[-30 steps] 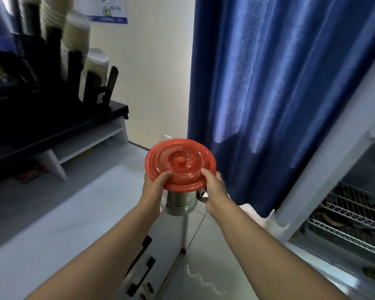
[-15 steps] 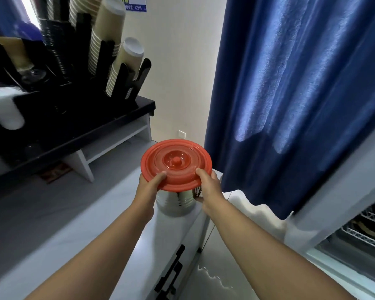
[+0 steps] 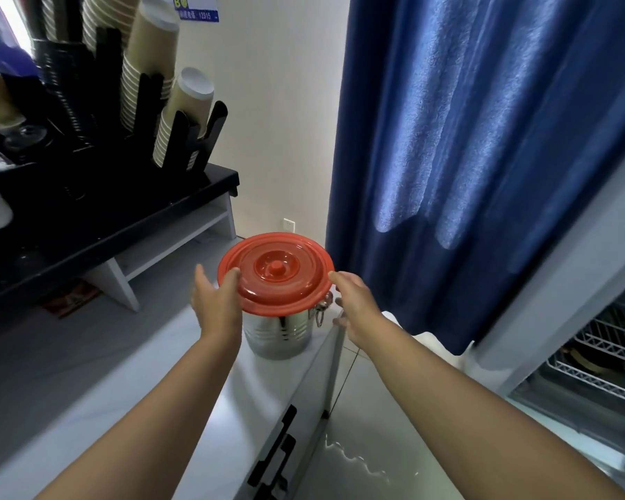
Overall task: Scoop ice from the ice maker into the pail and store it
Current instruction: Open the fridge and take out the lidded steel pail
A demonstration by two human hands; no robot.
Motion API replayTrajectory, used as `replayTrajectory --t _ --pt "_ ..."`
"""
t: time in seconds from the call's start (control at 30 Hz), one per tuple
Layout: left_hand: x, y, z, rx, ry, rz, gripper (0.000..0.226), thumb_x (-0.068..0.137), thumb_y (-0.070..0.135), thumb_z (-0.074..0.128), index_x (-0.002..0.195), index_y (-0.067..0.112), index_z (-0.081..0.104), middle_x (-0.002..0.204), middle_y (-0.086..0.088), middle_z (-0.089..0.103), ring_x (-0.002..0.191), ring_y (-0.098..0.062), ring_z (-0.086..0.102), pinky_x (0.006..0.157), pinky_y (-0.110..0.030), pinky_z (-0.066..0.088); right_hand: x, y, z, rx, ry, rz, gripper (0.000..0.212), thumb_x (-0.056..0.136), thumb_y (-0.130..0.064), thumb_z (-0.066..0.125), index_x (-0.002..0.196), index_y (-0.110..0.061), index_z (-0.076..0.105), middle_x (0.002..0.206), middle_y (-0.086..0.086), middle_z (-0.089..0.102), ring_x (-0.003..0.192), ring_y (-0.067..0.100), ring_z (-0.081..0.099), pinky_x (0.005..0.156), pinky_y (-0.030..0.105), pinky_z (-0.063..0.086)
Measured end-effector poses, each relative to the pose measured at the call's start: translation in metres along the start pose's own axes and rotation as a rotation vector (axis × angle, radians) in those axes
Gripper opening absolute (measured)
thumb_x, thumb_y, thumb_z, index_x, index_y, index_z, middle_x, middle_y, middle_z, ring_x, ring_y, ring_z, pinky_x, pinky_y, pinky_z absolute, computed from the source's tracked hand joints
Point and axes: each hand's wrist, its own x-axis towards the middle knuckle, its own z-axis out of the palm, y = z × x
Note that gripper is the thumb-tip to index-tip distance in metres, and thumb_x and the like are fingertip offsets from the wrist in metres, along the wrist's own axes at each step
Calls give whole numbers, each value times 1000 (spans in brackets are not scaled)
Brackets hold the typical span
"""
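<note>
A shiny steel pail (image 3: 278, 333) stands on the white counter (image 3: 123, 373) near its right corner, closed by a round red lid (image 3: 275, 272) with a small knob. My left hand (image 3: 213, 301) is beside the lid's left rim, fingers straight, thumb tip just at the rim. To the right of the lid my right hand (image 3: 354, 301) hovers with relaxed fingers and grips nothing. The pail's contents are hidden under the lid.
A black rack (image 3: 98, 211) with stacks of paper cups (image 3: 148, 66) stands at the back left on a white riser. A blue curtain (image 3: 484, 157) hangs right of the counter. An open cabinet with wire shelves (image 3: 603, 359) shows at far right.
The pail was carried by both hands at the lid's rim and now stands on the counter. Both hands have let go and spread apart from the lid.
</note>
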Motion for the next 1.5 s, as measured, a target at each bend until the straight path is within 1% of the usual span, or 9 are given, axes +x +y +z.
replayTrajectory --t 0.1,0.3,0.5,0.7,0.93,1.03,1.17,1.37,1.5 --pt "-21 20 15 95 27 251 69 84 32 52 147 21 27 153 -2 27 141 -18 21 115 -45 21 -7 -9 -25 -29 47 -40 7 88 -36 57 89 -30 53 104 -5 55 109 20 52 95 39 42" --pt "-88 51 76 78 -261 471 59 84 28 53 141 29 37 140 14 36 127 -5 31 111 -38 27 -35 -24 -92 -29 122 -85 7 90 -28 56 87 -22 56 120 17 60 115 31 56 100 47 43" --pt "-170 53 153 39 -543 463 53 78 31 52 130 26 48 131 12 44 123 -18 44 104 -43 40 -62 -26 -199 -16 270 -149 9 89 -19 54 83 -19 60 97 8 66 87 20 61 71 28 47" --pt "-258 35 241 99 -798 456 47 89 26 56 134 21 46 132 8 46 115 -9 47 103 -34 41 -104 -23 -319 -5 471 -194 12 90 -16 55 79 -18 59 79 2 62 73 13 57 65 24 43" --pt "-371 31 324 113 -1120 487 50 90 29 55 138 23 42 132 7 43 117 -7 45 94 -24 36 -177 -31 -454 -87 795 -284 19 87 -13 58 70 -20 63 79 3 65 84 20 59 85 40 51" --pt "-423 31 351 108 -1265 478 53 91 30 54 141 21 38 141 2 39 115 -4 47 94 -16 41 -220 -36 -516 -106 961 -321 21 86 -14 60 67 -20 62 75 0 64 82 18 60 81 36 50" --pt "-485 33 374 157 -1427 471 56 92 30 54 144 19 34 147 -3 33 128 -17 40 106 -41 38 -273 -30 -578 -237 1215 -335 21 87 -20 59 65 -22 61 65 -6 59 63 10 54 60 26 42" --pt "-556 31 398 187 -1543 545 53 91 30 56 139 18 40 142 -3 37 115 -12 43 96 -32 39 -320 -7 -640 -625 1330 -2 12 82 -19 54 79 -15 65 95 15 61 98 37 54 79 36 44" --pt "-585 24 408 217 -1582 555 51 90 27 57 138 18 42 137 -4 41 117 -16 44 101 -34 38 -329 4 -659 -728 1284 324 38 82 -30 53 117 -16 53 120 12 52 109 36 49 92 45 46"
